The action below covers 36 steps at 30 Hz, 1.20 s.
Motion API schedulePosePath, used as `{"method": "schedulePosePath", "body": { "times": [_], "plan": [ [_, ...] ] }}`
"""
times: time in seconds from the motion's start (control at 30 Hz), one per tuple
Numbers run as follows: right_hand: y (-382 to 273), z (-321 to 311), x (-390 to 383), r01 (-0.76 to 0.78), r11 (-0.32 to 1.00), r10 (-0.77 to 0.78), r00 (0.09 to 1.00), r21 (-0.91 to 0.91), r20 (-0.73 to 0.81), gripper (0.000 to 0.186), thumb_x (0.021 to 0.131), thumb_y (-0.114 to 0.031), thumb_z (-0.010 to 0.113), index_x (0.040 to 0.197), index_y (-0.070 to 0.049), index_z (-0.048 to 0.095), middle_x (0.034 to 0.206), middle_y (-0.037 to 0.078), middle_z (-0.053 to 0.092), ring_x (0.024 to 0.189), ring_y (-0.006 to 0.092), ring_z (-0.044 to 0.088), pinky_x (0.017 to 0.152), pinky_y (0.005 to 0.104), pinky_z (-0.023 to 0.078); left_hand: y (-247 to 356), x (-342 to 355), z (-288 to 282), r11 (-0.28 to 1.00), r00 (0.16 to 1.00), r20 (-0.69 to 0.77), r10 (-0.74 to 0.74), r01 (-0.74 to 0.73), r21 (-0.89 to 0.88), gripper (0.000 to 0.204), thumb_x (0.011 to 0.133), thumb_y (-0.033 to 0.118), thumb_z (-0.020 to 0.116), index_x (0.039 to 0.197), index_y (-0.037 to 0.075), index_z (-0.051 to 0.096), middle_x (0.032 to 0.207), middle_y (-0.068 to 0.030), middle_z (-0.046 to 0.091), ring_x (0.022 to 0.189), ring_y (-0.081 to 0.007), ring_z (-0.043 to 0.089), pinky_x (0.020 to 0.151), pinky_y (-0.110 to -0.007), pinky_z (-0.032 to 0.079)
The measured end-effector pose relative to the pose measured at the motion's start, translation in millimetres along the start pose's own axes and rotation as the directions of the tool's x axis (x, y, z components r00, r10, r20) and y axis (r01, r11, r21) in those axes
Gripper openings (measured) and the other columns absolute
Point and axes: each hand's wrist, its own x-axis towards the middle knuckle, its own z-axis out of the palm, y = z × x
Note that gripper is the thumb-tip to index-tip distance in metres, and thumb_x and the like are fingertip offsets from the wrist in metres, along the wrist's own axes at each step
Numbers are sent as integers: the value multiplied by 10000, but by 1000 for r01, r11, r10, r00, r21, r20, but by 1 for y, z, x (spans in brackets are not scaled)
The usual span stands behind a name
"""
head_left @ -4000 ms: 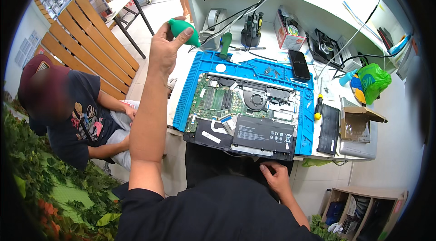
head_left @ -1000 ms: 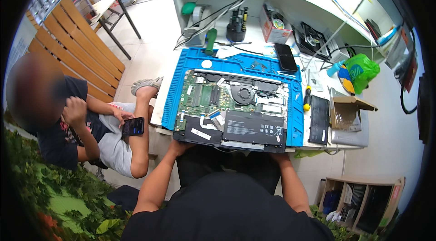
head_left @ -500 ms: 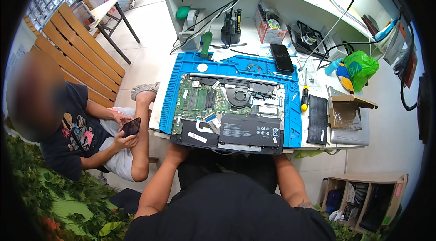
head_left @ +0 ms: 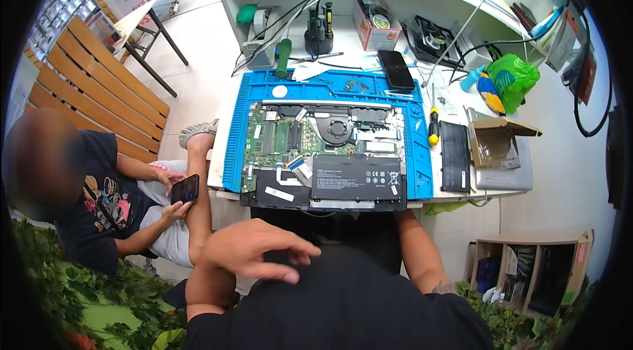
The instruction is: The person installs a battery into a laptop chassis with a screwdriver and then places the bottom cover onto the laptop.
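hands first: our left hand [head_left: 254,251] has come up off the bench edge since half a second ago and now lies flat against our dark shirt, fingers spread and loose, holding nothing. our right hand is hidden under the front lip of the bench [head_left: 567,178], only the forearm showing, so we cannot tell whether it is clenched or relaxed.

the opened laptop [head_left: 326,152] has not shifted; it rests bottom-up on the blue repair mat [head_left: 415,172], its green board, fan and black battery [head_left: 356,178] all exposed. with neither hand on it, we judge the work on it paused for the moment.

the laptop lies ahead of us, well apart from our left hand, and just above where the right forearm disappears. a yellow-handled screwdriver [head_left: 433,126] sits at the mat's right edge, a black phone [head_left: 397,70] near the top right corner, an open cardboard box [head_left: 498,142] further right. a seated person [head_left: 112,198] to our left looks at a phone.
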Motion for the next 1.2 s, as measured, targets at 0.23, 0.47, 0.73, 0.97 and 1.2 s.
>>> {"method": "schedulePosePath", "body": {
  "times": [0.23,0.47,0.73,0.97,1.2],
  "plan": [
    [12,2,-61,-47,998,48,999,-49,9,612,1050,-396,664,1566,-82,567,1621,193,544,1536,400,462,1297,531,345,92,40,-18,556,567,-9,824,-810,-186,592,924,-17,837,1460,137,638,1104,-250,749,802,-314,734,652,-358,581],
    [-32,-36,-63,-165,986,164,986,-38,-37,601,1004,-474,679,1478,-107,652,1546,181,623,1467,431,526,1237,556,394,112,46,-12,691,685,101,721,-700,-182,577,920,-57,778,1414,149,561,1149,-278,736,775,-360,701,690,-411,591],
    [-20,-35,-68,-164,986,165,984,-9,70,605,1042,-433,654,1528,-76,603,1600,203,580,1514,415,497,1269,523,382,91,49,-7,427,423,112,899,-904,-8,414,1029,60,672,1405,172,536,1145,-245,740,733,-339,654,652,-397,568],
    [-21,-31,-60,-123,986,130,990,-115,52,586,1056,-424,635,1529,-78,601,1616,201,563,1513,414,496,1269,528,379,119,69,17,394,381,-163,910,-918,52,750,875,-138,667,1465,325,668,988,-224,709,600,-201,483,505,-294,403],
    [-37,-66,-77,-335,941,329,884,-43,331,669,997,-509,696,1474,-44,641,1517,240,635,1434,440,564,1208,522,442,95,43,-24,492,491,-43,870,-870,33,482,840,-121,834,1240,122,722,1004,-156,714,717,-289,678,608,-375,542]
  ]
}}
